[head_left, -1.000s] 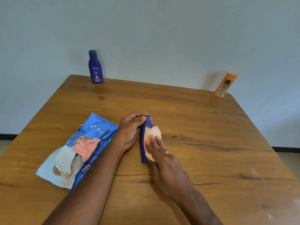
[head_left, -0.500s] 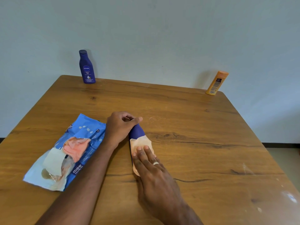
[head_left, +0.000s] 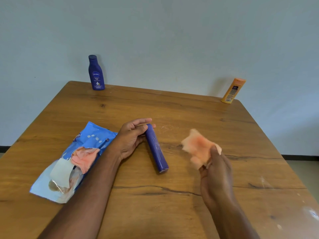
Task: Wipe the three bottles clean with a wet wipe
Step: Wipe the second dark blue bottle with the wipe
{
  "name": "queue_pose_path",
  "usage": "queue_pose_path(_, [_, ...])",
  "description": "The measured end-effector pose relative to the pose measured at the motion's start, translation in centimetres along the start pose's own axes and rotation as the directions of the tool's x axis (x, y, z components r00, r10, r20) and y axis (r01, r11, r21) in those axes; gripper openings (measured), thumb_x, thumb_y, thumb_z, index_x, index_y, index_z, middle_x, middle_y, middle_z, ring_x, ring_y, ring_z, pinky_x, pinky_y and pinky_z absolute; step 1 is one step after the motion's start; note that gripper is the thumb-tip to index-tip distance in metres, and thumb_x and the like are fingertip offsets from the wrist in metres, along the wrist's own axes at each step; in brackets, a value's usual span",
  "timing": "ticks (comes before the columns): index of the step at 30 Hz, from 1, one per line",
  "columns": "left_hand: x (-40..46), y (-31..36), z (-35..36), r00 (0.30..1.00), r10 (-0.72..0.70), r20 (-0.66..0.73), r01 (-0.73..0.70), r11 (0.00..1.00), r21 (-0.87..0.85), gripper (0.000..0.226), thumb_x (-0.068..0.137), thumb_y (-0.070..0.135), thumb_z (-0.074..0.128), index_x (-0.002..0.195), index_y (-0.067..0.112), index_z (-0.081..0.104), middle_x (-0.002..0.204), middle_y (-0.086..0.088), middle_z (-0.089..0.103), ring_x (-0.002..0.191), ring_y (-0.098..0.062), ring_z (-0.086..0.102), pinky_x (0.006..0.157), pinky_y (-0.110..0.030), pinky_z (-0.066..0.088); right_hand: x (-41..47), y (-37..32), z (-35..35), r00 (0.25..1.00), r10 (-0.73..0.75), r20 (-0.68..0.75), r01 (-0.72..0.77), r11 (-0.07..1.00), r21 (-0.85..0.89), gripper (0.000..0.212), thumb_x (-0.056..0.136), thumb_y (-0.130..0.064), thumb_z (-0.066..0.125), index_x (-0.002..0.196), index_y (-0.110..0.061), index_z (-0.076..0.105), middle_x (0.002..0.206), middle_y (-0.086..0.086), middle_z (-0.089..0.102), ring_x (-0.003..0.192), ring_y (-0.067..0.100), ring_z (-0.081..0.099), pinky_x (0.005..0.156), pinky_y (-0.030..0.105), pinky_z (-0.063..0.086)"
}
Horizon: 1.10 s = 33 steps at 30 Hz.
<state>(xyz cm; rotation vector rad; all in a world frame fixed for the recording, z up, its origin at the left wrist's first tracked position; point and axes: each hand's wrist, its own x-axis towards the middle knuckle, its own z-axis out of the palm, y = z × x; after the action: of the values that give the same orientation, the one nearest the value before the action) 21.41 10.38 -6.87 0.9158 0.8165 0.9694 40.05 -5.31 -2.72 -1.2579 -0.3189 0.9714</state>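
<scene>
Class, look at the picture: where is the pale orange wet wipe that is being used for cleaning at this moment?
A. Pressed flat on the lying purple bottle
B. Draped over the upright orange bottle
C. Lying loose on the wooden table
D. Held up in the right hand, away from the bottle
D: the pale orange wet wipe is pinched in the right hand, clear of the lying purple bottle, which the left hand steadies.

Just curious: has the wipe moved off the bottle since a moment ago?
Yes. The wipe has lifted off the lying bottle and gone right.
</scene>
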Motion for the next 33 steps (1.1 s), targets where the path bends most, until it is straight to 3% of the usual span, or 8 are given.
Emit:
queue_pose_path(3, [-0.1,-0.3,0.1,0.997,-0.064,0.047,0.065,0.997,-0.03,0.034,0.102,-0.006,0.043,0.131,0.001,0.058,0.12,-0.025,0.07,0.112,-0.032,0.067,0.095,-0.036,0.057,0.3,1.6,1.8,0.942,-0.291,0.166,0.331,0.89,-0.313,0.025,0.105,-0.025,0.05,0.117,-0.021,0.072,0.099,-0.015,0.068,0.092,0.004,0.06,0.088,0.029,0.045])
queue_pose_path(9, [0.2,-1.0,0.3,0.994,-0.098,-0.046,0.101,0.993,0.067,0.022,0.097,0.001,0.059,0.119,0.0,0.065,0.122,-0.027,0.068,0.103,-0.023,0.07,0.087,-0.03,0.06,-1.0,5.0,2.4,0.858,-0.157,0.49,0.484,0.57,-0.664,0.037,0.106,-0.02,0.046,0.138,-0.033,0.058,0.108,-0.023,0.065,0.1,-0.015,0.058,0.089,0.012,0.044])
queue_pose_path(14, [0.0,-0.9,0.2,0.993,-0.117,0.029,0.113,0.988,0.108,0.017,0.097,0.006,0.061,0.109,0.008,0.073,0.113,-0.017,0.073,0.097,-0.022,0.071,0.081,-0.036,0.061,-0.2,3.2,2.3,0.971,0.069,0.231,0.007,0.951,-0.311,0.029,0.107,-0.028,0.044,0.116,-0.019,0.071,0.104,0.001,0.078,0.101,0.016,0.072,0.093,0.037,0.056])
queue_pose_path(16, [0.0,-0.8,0.1,0.99,-0.126,0.065,0.118,0.987,0.112,0.019,0.097,0.008,0.061,0.112,0.011,0.073,0.112,-0.016,0.074,0.095,-0.023,0.071,0.08,-0.043,0.061,1.0,2.3,2.4,0.995,-0.038,0.093,0.063,0.958,-0.279,0.029,0.107,-0.029,0.044,0.117,-0.02,0.069,0.103,0.002,0.077,0.1,0.02,0.072,0.092,0.041,0.057])
queue_pose_path(21, [-0.2,-1.2,0.6,0.99,-0.098,0.105,0.099,0.995,0.001,0.021,0.095,-0.002,0.057,0.112,0.002,0.07,0.103,-0.016,0.075,0.094,-0.023,0.071,0.084,-0.034,0.059,2.5,2.3,5.6,0.906,-0.062,0.42,0.356,0.649,-0.673,0.03,0.107,-0.035,0.041,0.114,-0.02,0.066,0.08,-0.004,0.065,0.068,0.008,0.057,0.062,0.028,0.043])
queue_pose_path(25, [-0.3,-1.2,0.4,0.993,-0.056,0.102,0.058,0.998,-0.015,0.022,0.096,-0.002,0.057,0.114,-0.002,0.069,0.106,-0.019,0.075,0.095,-0.023,0.072,0.084,-0.032,0.06,1.8,3.2,7.3,0.781,-0.004,0.625,0.597,0.3,-0.744,0.05,0.109,-0.03,0.035,0.157,-0.017,0.03,0.157,0.005,0.042,0.14,0.018,0.045,0.111,0.036,0.041])
queue_pose_path(28, [-0.2,-1.1,0.4,0.995,-0.052,0.087,0.055,0.998,-0.028,0.021,0.096,-0.002,0.057,0.113,-0.004,0.069,0.107,-0.021,0.075,0.093,-0.023,0.074,0.078,-0.028,0.061,0.8,3.9,7.3,0.682,-0.012,0.731,0.725,0.142,-0.674,0.054,0.108,-0.026,0.037,0.16,-0.016,0.022,0.168,0.001,0.012,0.155,0.014,0.008,0.125,0.039,0.022])
queue_pose_path(33, [0.0,-1.3,0.4,0.997,-0.069,0.036,0.071,0.996,-0.054,0.025,0.094,-0.013,0.051,0.107,-0.005,0.071,0.1,-0.018,0.076,0.088,-0.021,0.074,0.076,-0.027,0.062,1.7,3.5,4.3,0.555,-0.003,0.832,0.786,0.329,-0.523,0.044,0.108,-0.019,0.041,0.151,-0.023,0.042,0.16,-0.011,0.032,0.149,-0.003,0.022,0.119,0.015,0.019])
